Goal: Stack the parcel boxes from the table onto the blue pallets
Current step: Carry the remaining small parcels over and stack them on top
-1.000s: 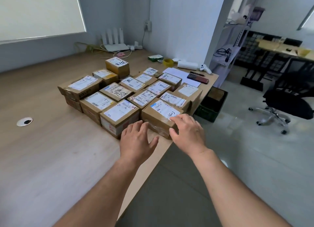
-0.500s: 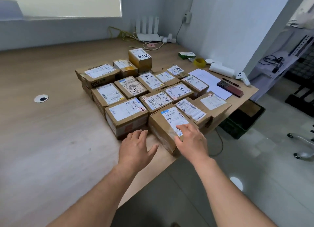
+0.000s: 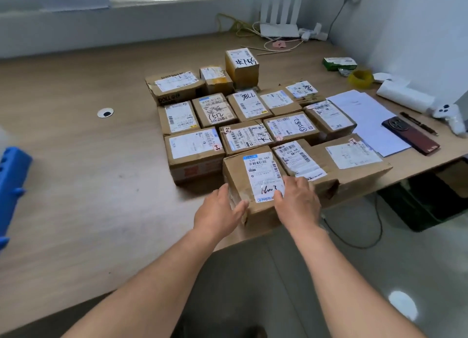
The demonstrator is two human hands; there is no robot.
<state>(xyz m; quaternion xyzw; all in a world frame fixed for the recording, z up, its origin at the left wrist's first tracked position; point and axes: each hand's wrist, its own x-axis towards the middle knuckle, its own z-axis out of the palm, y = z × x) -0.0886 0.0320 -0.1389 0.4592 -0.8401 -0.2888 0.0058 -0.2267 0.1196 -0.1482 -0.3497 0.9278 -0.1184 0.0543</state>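
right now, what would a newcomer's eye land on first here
A tight cluster of labelled parcel boxes fills the middle of the wooden table. The left hand and right hand touch the nearest box at the table's front edge, the left at its side, the right on top. A blue plastic edge, probably a pallet, shows at far left.

Nearest box (image 3: 253, 183): you can read "530 05 069" on its label. The back-left box (image 3: 177, 94) has "ROLL" printed on its side. Marker writing looks like "98LL" from where you stand on a middle box (image 3: 249, 106), and there's a "1-3" sticker on the front-left box (image 3: 195, 155).
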